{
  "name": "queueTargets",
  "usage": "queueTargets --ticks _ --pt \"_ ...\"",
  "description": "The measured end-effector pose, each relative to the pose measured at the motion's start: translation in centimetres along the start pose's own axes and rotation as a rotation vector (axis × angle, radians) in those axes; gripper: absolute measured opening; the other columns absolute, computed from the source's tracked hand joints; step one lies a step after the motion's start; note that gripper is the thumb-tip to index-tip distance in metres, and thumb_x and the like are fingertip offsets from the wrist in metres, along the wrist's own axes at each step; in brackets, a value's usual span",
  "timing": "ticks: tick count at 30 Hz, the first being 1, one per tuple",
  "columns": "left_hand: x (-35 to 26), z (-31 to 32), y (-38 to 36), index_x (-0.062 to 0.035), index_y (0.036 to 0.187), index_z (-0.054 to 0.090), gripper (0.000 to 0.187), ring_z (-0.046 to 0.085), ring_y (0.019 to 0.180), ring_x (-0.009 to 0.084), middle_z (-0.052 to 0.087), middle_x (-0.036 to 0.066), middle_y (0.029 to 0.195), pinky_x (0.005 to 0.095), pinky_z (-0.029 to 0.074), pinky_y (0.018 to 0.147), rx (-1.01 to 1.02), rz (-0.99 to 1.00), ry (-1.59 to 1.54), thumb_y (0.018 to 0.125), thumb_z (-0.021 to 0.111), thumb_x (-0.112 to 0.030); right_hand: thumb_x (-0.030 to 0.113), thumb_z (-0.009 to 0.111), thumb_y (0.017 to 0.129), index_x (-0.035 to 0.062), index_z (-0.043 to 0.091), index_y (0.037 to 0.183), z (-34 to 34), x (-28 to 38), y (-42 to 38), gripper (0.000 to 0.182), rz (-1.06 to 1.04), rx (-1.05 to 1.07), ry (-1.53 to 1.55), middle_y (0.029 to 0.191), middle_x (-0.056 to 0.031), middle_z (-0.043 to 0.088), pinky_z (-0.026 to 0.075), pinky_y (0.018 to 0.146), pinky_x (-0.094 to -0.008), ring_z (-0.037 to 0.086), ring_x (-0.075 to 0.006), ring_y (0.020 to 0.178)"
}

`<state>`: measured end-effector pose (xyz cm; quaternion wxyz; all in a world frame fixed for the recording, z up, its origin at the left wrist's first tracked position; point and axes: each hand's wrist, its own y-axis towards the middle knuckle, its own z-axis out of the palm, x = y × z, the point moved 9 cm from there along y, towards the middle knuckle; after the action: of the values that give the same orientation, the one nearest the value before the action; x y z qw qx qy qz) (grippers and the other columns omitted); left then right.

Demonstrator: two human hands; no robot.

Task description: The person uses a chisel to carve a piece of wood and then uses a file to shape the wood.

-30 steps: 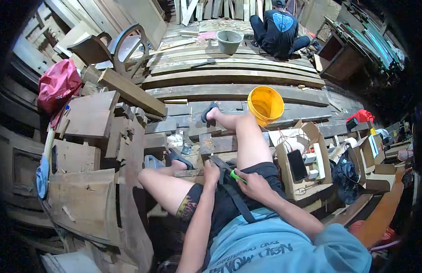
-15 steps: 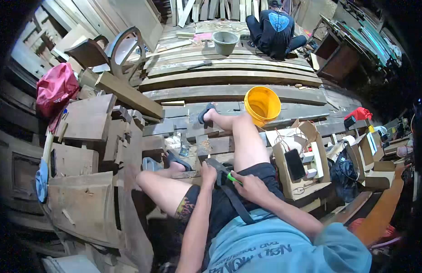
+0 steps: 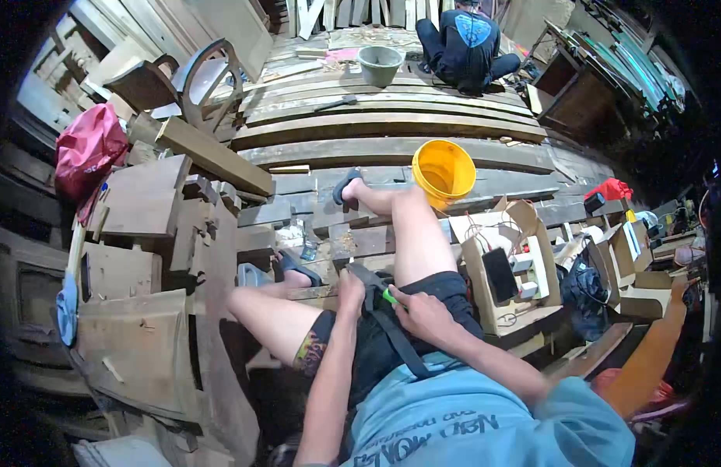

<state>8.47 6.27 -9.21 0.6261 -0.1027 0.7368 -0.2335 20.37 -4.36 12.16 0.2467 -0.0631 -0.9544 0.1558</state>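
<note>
My left hand (image 3: 351,294) is closed around the end of a dark flat piece (image 3: 366,275) above my lap. My right hand (image 3: 419,313) grips a small tool with a bright green handle (image 3: 389,296), its far end against or close to the dark piece. What the tool's tip looks like is too small to tell. A dark strap (image 3: 403,348) runs from near my hands down over my shorts to my blue shirt.
A yellow bucket (image 3: 443,174) stands beyond my knee. At right, a cardboard box (image 3: 494,310) holds a phone (image 3: 499,275) and a power strip. Wooden blocks (image 3: 142,194) lie at left. Farther off are a grey bucket (image 3: 380,66) and a seated person (image 3: 468,48).
The whole view has shifted slightly, with the surroundings a little further left. Both hands keep their hold, and their position over my lap is nearly the same.
</note>
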Motion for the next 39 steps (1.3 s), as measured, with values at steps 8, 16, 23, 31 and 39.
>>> queueTargets --ticks 8,16,23,31,39 --pt "-3.7 -0.4 -2.7 -0.0013 0.086 0.05 0.023 0.045 0.045 0.0133 0.051 0.007 0.066 0.0285 0.034 0.038 -0.077 0.019 -0.066 0.089 0.038 -0.021 0.023 0.046 0.085 0.0113 0.05 0.12 0.0 0.1 0.2 0.037 -0.061 -0.072 0.026 0.065 -0.0233 0.058 0.048 0.06 -0.0492 0.058 -0.0396 0.061" --pt "-5.8 -1.3 -3.6 0.0051 0.094 0.054 0.031 0.055 0.092 0.0412 0.058 0.029 0.09 0.0453 0.042 0.074 -0.168 0.083 0.2 0.086 0.039 -0.021 0.023 0.045 0.086 0.0104 0.048 0.122 -0.1 0.1 -0.2 0.038 -0.09 -0.063 -0.02 0.062 -0.0214 0.057 0.048 0.057 -0.049 0.058 -0.0378 0.057" --pt "-3.0 -0.4 -2.4 0.0045 0.091 0.054 0.033 0.057 0.089 0.0371 0.059 0.025 0.088 0.0423 0.043 0.072 -0.107 0.081 0.046 0.089 0.036 -0.024 0.023 0.046 0.085 0.0099 0.048 0.122 -0.1 0.1 -0.2 0.039 -0.082 -0.055 -0.003 0.067 -0.022 0.059 0.048 0.06 -0.049 0.059 -0.0386 0.063" --pt "-3.6 -0.7 -2.2 -0.0019 0.092 0.054 0.029 0.057 0.072 0.021 0.058 0.01 0.075 0.0344 0.044 0.059 -0.071 0.046 0.089 0.091 0.034 -0.023 0.024 0.046 0.085 0.0118 0.05 0.12 0.0 -0.3 0.1 0.038 -0.084 -0.074 -0.003 0.067 -0.023 0.059 0.048 0.06 -0.0484 0.059 -0.0393 0.061" --pt "-4.1 0.4 -2.5 -0.0085 0.085 0.052 0.024 0.044 0.046 0.0088 0.05 0.001 0.063 0.0234 0.035 0.038 0.037 -0.099 -0.315 0.091 0.031 -0.019 0.022 0.045 0.084 0.0078 0.048 0.122 -0.6 0.3 0.3 0.04 -0.06 0.011 -0.011 0.067 -0.0239 0.058 0.047 0.061 -0.0499 0.059 -0.038 0.063"
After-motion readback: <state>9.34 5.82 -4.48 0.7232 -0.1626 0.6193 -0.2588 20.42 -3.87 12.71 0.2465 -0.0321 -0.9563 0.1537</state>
